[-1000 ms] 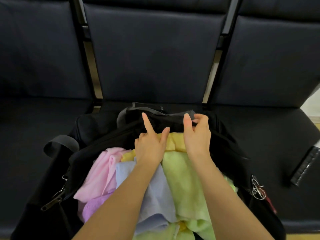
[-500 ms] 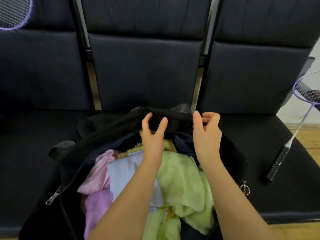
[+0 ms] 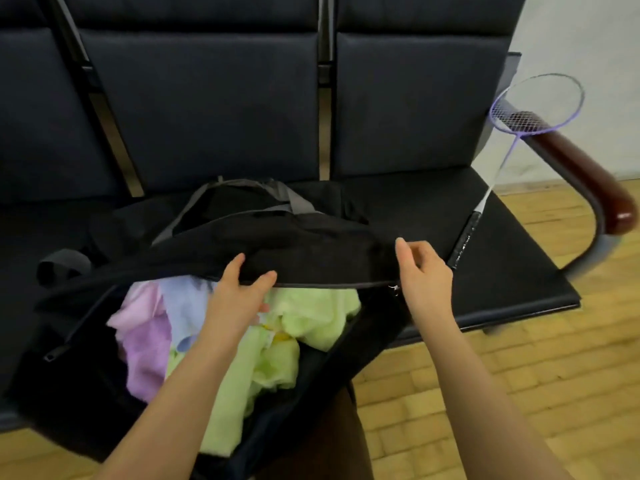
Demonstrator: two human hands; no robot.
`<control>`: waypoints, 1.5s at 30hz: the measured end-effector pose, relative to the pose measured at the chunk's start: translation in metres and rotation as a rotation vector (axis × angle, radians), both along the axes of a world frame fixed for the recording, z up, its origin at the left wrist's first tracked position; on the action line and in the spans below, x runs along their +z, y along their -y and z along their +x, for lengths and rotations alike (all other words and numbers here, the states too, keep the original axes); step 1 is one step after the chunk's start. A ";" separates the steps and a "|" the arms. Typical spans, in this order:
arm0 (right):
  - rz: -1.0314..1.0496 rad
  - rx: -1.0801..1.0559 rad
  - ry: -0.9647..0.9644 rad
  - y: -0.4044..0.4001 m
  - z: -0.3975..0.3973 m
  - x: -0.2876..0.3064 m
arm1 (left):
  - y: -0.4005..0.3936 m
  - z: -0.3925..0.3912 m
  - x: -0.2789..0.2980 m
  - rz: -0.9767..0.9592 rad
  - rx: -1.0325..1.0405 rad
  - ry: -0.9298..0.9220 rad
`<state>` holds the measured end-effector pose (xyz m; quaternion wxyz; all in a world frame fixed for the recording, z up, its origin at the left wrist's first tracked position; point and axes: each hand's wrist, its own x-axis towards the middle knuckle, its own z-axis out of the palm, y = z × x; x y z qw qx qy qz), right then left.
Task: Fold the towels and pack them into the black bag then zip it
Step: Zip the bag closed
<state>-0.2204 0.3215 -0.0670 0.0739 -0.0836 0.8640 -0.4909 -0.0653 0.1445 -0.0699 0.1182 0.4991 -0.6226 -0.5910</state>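
1. The black bag [image 3: 311, 251] lies open on the seats [image 3: 485, 209], its zip undone.
2. The towels [image 3: 311, 317] sit inside it, bunched more than folded; zipping is left.
3. The left hand [image 3: 239, 296] grips the bag's far flap, thumb over the edge.
4. The right hand [image 3: 424, 275], beside the zip pull [image 3: 394, 289], has curled fingers [image 3: 403, 249]; I cannot tell whether they pinch it.

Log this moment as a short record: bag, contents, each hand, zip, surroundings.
bag: black bag on dark seats, top open
contents: pink towel, purple towel, blue towel, green towels, loosely piled
left hand: left hand grips the bag's far edge
right hand: right hand pinches that edge near the zip pull
zip: not closed
surroundings: badminton racket leaning on the right seat, wooden floor
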 end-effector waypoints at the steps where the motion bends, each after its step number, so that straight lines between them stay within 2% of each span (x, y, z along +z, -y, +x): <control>1: 0.031 -0.002 0.029 -0.013 -0.004 -0.006 | -0.016 -0.004 0.006 -0.014 -0.079 0.006; 5: 0.093 0.031 0.119 -0.033 -0.010 -0.029 | -0.072 -0.029 0.016 -0.152 -0.309 -0.010; 9: 0.068 0.036 0.158 -0.036 -0.016 -0.045 | -0.108 -0.063 0.006 -0.225 -0.427 -0.050; 12: 0.054 0.029 0.192 -0.035 -0.022 -0.055 | -0.122 -0.091 -0.009 -0.179 -0.435 -0.093; 15: -0.010 0.027 0.230 -0.033 -0.027 -0.059 | -0.127 -0.108 -0.020 -0.239 -0.483 -0.112; 20: 0.016 0.150 0.379 -0.024 -0.044 -0.063 | -0.121 -0.117 -0.044 -0.366 -0.510 0.002; 25: 0.053 0.095 0.463 -0.024 -0.056 -0.071 | -0.108 -0.118 -0.057 -0.321 -0.430 0.005; 30: 0.045 0.049 0.413 -0.033 -0.064 -0.067 | -0.105 -0.123 -0.053 -0.354 -0.457 -0.035; 34: -0.070 -0.010 0.414 -0.039 -0.063 -0.069 | -0.112 -0.129 -0.050 -0.473 -0.515 -0.077; 37: -0.161 -0.045 0.448 -0.041 -0.063 -0.066 | -0.116 -0.136 -0.052 -0.527 -0.569 -0.026; 42: -0.197 -0.065 0.447 -0.043 -0.060 -0.064 | -0.123 -0.147 -0.054 -0.643 -0.632 0.143; 45: -0.210 -0.066 0.445 -0.046 -0.059 -0.063 | -0.121 -0.149 -0.055 -0.661 -0.632 0.126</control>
